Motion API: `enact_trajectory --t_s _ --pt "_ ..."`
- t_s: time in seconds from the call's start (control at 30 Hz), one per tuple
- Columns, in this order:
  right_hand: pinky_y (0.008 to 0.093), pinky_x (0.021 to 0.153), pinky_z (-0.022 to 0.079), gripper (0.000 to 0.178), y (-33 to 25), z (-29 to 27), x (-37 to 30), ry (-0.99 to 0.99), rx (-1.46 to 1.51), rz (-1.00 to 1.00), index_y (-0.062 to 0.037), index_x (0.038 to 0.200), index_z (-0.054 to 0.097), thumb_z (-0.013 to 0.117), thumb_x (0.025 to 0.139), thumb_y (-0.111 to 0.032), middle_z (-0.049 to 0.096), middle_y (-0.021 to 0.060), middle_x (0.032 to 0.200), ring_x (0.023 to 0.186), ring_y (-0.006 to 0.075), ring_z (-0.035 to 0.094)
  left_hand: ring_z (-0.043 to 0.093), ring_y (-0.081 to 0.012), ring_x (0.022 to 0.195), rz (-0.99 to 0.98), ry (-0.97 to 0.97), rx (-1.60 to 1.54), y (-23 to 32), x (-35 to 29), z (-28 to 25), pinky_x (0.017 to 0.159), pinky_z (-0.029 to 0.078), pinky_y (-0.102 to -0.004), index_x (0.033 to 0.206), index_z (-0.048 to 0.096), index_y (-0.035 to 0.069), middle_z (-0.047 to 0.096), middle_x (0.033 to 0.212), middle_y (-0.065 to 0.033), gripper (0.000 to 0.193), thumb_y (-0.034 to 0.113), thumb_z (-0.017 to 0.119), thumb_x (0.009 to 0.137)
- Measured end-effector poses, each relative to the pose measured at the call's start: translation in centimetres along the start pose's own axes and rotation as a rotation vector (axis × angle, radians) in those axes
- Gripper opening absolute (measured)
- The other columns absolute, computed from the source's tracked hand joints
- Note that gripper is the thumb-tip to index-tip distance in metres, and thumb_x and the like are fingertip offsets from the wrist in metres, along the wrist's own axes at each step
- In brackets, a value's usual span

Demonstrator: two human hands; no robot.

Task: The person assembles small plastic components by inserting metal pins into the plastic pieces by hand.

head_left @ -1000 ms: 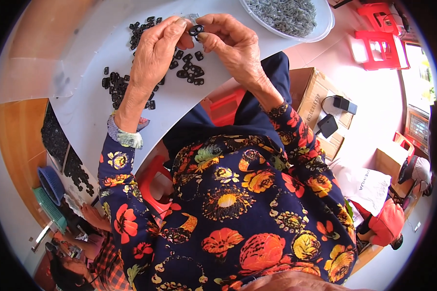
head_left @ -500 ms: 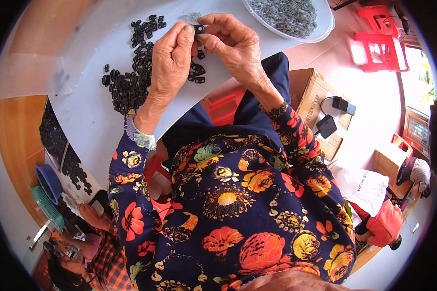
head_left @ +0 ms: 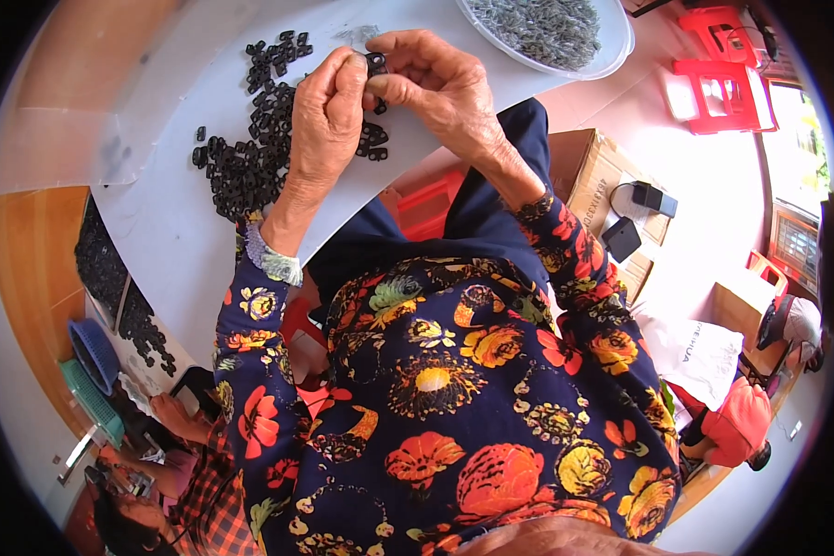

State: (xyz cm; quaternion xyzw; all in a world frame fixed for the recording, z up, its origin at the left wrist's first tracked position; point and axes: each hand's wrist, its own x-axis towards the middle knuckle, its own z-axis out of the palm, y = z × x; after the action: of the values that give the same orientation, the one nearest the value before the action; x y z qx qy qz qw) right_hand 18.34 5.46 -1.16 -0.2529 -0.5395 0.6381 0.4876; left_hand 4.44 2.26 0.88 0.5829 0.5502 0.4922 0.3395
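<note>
One black part [head_left: 376, 63] was pinched between left hand [head_left: 328, 116] and right hand [head_left: 443, 91], apparently for steadiness, loose pieces [head_left: 248, 170] leftward.

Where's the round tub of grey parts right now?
In the head view, the round tub is at the top, right of centre, by the edge of the pale table, up and right of the right hand.

Opens past the white table's [head_left: 162, 208] right edge onto pale, brightly lit floor [head_left: 612, 107], red stools [head_left: 713, 70] and a window [head_left: 795, 139].
</note>
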Motion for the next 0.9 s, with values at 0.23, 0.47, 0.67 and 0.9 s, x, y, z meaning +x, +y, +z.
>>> enact_trajectory --t_s 0.23,0.47,0.67,0.9 --pt "0.0242 0.061 0.05 0.029 -0.6 -0.8 0.5 -0.016 -0.424 -0.107 0.0012 0.101 0.061 0.072 0.076 -0.007 0.062 0.0047 0.071 0.066 0.009 0.062 0.045 -0.0061 0.055 -0.093 -0.037 -0.004 0.5 0.0 0.0 0.05 0.038 -0.0233 0.083 0.054 -0.001 0.048 0.058 0.0002 0.029 0.025 0.049 0.094" --pt "0.0245 0.06 0.049 0.026 0.2 -1.3 0.4 -0.039 -0.377 -0.1 0.0007 0.097 0.061 0.072 0.076 -0.008 0.063 0.0054 0.069 0.064 0.0096 0.061 0.041 -0.0069 0.055 -0.122 -0.122 0.041 0.9 0.3 -0.3 0.051 0.038 -0.0238 0.078 0.048 0.0 0.043 0.058 0.0006 0.029 0.024 0.047 0.094" --pt "0.0274 0.06 0.05 0.026 0.0 -0.9 0.1 -0.043 -0.467 -0.115 0.001 0.096 0.059 0.07 0.074 -0.007 0.063 0.0091 0.07 0.062 0.015 0.062 0.038 -0.0072 0.056 -0.063 -0.082 0.015 0.0 -0.3 0.0 0.051 0.037 -0.0243 0.078 0.046 0.001 0.04 0.059 0.0006 0.025 0.02 0.046 0.094" --pt "0.0301 0.063 0.051 0.021 -0.7 -0.6 0.1 -0.044 -0.479 -0.195 0.0018 0.094 0.056 0.065 0.075 -0.003 0.064 0.0117 0.072 0.067 0.0211 0.065 0.036 -0.007 0.057 -0.032 0.008 0.031 0.6 -0.7 0.6 0.051 0.036 -0.024 0.078 0.047 0.0 0.04 0.06 0.001 0.023 0.018 0.045 0.093"
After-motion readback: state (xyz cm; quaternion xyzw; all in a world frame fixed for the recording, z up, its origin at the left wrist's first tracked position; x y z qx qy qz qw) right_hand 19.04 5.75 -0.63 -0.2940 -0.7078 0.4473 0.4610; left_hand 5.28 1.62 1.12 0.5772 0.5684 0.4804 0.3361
